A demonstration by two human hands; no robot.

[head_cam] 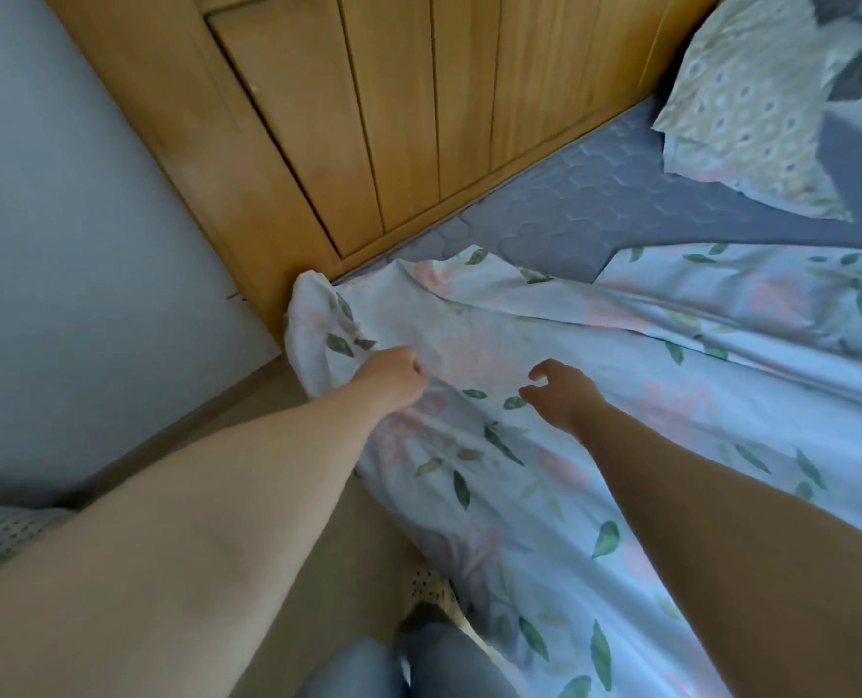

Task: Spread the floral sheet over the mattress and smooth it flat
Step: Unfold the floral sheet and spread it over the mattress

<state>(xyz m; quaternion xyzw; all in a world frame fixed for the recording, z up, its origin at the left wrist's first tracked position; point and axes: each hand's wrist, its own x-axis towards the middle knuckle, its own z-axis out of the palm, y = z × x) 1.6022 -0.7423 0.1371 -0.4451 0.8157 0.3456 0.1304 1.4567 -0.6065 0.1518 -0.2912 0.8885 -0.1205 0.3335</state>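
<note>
The floral sheet point(595, 375), pale blue-white with pink flowers and green leaves, lies rumpled across the near part of the grey quilted mattress point(595, 193). One corner of it bunches over the mattress corner beside the headboard, partly folded back. My left hand point(393, 377) is closed in a fist on the sheet fabric near that corner. Just to its right my right hand point(562, 395) hovers over the sheet with curled fingers apart, holding nothing. A strip of bare mattress shows between the sheet and the headboard.
A wooden panelled headboard point(368, 118) runs along the top edge of the bed. A patterned pillow point(751, 108) lies at the upper right. A pale wall point(66, 219) and beige floor point(348, 536) are on the left; my knees point(418, 662) are at the bottom.
</note>
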